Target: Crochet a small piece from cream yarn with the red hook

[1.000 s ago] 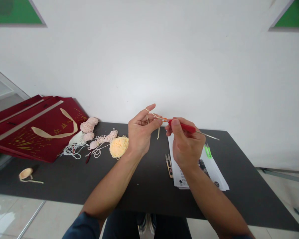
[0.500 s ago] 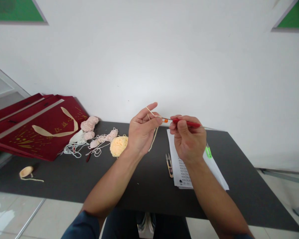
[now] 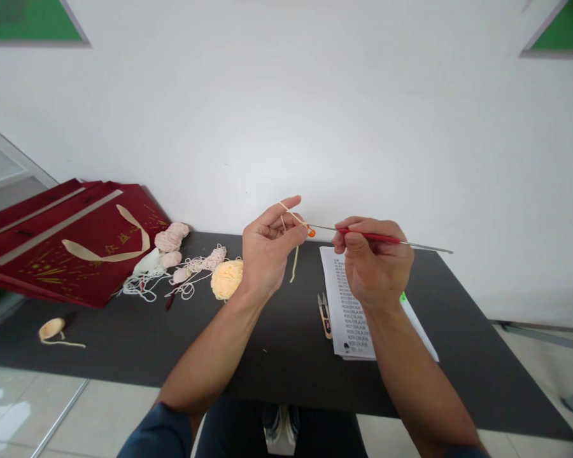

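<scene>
My left hand (image 3: 267,251) is raised above the black table (image 3: 277,343), fingers curled, with cream yarn (image 3: 295,257) wrapped over the index finger and a short tail hanging down. My right hand (image 3: 375,264) pinches a red-handled crochet hook (image 3: 377,238) held level, its metal tip pointing left at the yarn by my left thumb. A small orange bead-like marker (image 3: 311,233) sits at that tip. The cream yarn ball (image 3: 226,280) lies on the table below my left hand.
Printed paper sheets (image 3: 348,305) lie under my right hand, with thread snips (image 3: 323,315) beside them and a green tool (image 3: 403,297) partly hidden. Pink yarn scraps (image 3: 172,245) and red folders (image 3: 71,245) sit at the left; a small yarn coil (image 3: 51,329) lies near the left edge.
My right hand has drawn the hook to the right, away from my left hand, so more of the metal shaft shows. The yarn tail hangs slightly lower.
</scene>
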Tool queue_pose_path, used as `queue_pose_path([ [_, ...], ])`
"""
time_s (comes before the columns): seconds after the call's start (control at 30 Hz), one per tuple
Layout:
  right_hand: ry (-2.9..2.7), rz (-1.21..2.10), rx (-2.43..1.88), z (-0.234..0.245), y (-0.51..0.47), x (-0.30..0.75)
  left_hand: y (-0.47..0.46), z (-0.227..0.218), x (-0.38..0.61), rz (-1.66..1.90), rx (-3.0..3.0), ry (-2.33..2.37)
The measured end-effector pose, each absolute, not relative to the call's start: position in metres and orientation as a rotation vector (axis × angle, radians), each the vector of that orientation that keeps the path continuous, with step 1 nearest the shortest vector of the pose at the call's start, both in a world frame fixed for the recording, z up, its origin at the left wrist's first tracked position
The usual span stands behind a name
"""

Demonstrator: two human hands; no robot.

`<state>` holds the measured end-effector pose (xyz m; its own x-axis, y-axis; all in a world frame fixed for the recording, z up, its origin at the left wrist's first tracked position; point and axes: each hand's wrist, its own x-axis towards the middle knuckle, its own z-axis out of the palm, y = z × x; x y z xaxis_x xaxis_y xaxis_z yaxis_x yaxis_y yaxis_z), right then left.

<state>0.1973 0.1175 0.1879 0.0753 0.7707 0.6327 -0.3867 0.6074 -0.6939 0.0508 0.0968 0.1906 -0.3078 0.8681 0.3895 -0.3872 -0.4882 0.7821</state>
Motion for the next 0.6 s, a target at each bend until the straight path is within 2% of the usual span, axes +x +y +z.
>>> queue_pose_path([
  [0.6, -1.322, 0.937, -0.354, 0.193, 0.117, 0.209, 0.094, 0.195, 0.039, 1.763, 1.133, 0.678],
])
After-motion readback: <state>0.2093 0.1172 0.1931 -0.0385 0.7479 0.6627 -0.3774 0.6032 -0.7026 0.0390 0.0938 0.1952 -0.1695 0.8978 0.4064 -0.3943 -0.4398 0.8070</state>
